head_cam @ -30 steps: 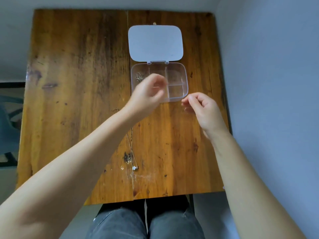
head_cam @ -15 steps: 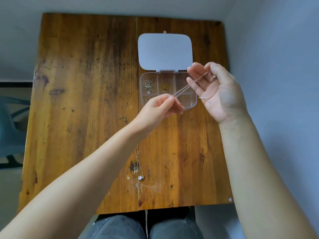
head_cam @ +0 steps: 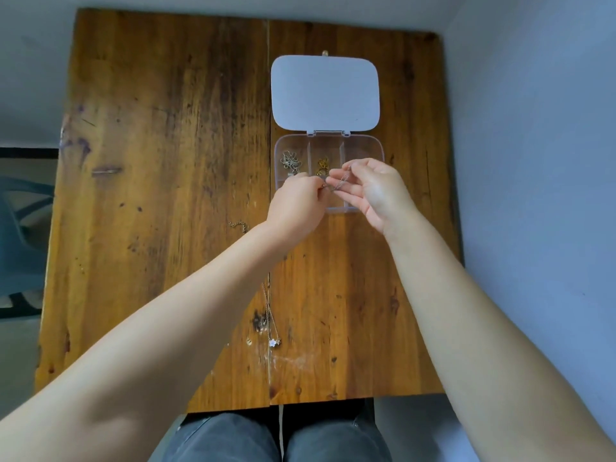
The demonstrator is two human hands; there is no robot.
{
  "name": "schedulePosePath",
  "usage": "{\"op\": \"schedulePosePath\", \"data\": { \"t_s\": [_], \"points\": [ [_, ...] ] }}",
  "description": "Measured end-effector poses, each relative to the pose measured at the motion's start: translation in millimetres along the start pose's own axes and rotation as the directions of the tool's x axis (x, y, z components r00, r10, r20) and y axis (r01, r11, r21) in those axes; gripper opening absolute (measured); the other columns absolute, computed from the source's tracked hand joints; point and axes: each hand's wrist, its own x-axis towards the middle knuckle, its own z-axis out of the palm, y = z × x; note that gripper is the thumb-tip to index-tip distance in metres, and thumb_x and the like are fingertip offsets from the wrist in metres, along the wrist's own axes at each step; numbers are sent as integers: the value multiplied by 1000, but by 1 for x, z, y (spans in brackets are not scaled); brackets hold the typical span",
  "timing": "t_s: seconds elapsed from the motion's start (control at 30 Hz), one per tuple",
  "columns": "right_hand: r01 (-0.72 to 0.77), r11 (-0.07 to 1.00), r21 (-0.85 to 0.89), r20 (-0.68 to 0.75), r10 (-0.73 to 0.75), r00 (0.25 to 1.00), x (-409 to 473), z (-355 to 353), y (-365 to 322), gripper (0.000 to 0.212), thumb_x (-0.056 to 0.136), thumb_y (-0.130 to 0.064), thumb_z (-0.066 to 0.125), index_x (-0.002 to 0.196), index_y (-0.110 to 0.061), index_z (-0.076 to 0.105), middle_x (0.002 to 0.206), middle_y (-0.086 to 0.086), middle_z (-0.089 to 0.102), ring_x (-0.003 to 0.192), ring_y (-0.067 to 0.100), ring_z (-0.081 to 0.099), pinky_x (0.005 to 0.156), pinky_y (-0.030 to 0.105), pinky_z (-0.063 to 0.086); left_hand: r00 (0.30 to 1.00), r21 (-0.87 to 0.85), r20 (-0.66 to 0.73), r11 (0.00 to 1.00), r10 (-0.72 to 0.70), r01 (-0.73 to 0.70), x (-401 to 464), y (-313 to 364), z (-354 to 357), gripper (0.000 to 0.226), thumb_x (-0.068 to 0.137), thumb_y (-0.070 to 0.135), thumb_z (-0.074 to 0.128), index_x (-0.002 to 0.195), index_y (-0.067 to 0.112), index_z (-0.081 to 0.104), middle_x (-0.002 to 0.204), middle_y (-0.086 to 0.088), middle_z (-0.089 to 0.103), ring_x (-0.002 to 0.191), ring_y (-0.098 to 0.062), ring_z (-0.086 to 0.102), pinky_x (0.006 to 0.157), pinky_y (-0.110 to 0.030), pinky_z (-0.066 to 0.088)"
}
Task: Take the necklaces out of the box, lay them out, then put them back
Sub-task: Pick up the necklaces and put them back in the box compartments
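A clear compartment box (head_cam: 378,149) stands open on the wooden table (head_cam: 166,195), its white lid (head_cam: 325,93) folded back. A silver necklace (head_cam: 291,161) lies in the left compartment and a gold one (head_cam: 321,164) in the middle. My left hand (head_cam: 296,208) and my right hand (head_cam: 376,191) meet over the box's front, both pinching a thin silver chain (head_cam: 340,184) bunched short between the fingertips. Another necklace with a flower pendant (head_cam: 274,342) lies stretched out on the table near me, partly under my left forearm.
A short bit of chain (head_cam: 238,224) lies on the table left of my left wrist. A wall runs close along the table's right edge. A dark chair (head_cam: 20,228) stands off the left side. My knees show below the near edge.
My hands have come together over the box. The chain, stretched taut between them half a second ago, is now gathered short between the fingertips. My right hand has dropped lower.
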Motion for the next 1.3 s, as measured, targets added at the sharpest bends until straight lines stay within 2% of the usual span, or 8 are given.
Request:
{"op": "schedulePosePath", "data": {
  "t_s": [0.2,0.3,0.4,0.53,0.7,1.0,1.17,1.3],
  "points": [
    [48,952,-303,-16,-56,998,10,-1,18,17,97,-10,47,96,-12,64,92,2,69,92,16,68,67,16,55,992,96,69,989,107,-113,3,-9,8,25,95,13,44,101,6,67,93,-12,60,90,-31,53,76,-42,47],
    [101,905,-413,-37,-127,991,7,-9,20,22,98,-10,46,111,-11,63,104,1,66,98,13,65,80,22,55,991,13,2,991,132,-132,-1,-15,5,23,93,11,46,104,7,67,98,-11,63,92,-28,54,78,-38,48],
    [189,836,-516,-18,-231,973,-10,-16,29,20,96,-9,46,103,-17,63,96,-2,67,87,7,66,69,17,56,975,-65,-156,983,158,-170,-15,-27,-10,19,92,9,48,99,8,65,96,-8,64,90,-21,56,76,-27,43],
    [187,732,-656,194,-77,978,-61,-7,85,18,92,-11,48,90,-23,60,82,-6,67,73,14,66,52,13,47,978,-38,-208,999,16,-24,-51,-76,-29,22,91,4,45,105,11,61,105,-7,61,100,-22,55,80,-29,44],
    [179,560,-809,285,107,953,-112,22,164,21,96,-20,47,112,-18,60,106,-2,60,79,8,56,68,20,48,995,330,-33,939,-91,97,-79,-125,-24,46,89,0,47,134,13,46,140,-16,42,130,-35,35,102,-48,39],
    [415,242,-877,394,-132,910,-140,31,202,36,92,-40,53,121,-19,51,117,0,54,107,17,49,84,27,43,997,422,-64,906,38,-7,-71,-126,-8,22,94,13,47,107,-1,58,108,-19,57,100,-34,49,82,-43,45],
    [518,123,-846,470,-283,836,-138,31,209,18,91,-25,60,104,-13,63,97,5,63,87,22,58,77,33,51,992,214,-125,976,-12,39,-75,-125,-12,14,92,15,51,97,4,59,99,-12,60,89,-23,52,71,-32,47],
    [493,293,-819,398,-330,856,-135,14,205,16,94,-22,56,104,-14,65,101,2,62,93,18,58,79,24,43,970,-150,-172,977,-173,148,-79,-101,-19,7,91,17,54,93,10,55,90,-5,63,78,-19,59,67,-26,50]
  ]
}}
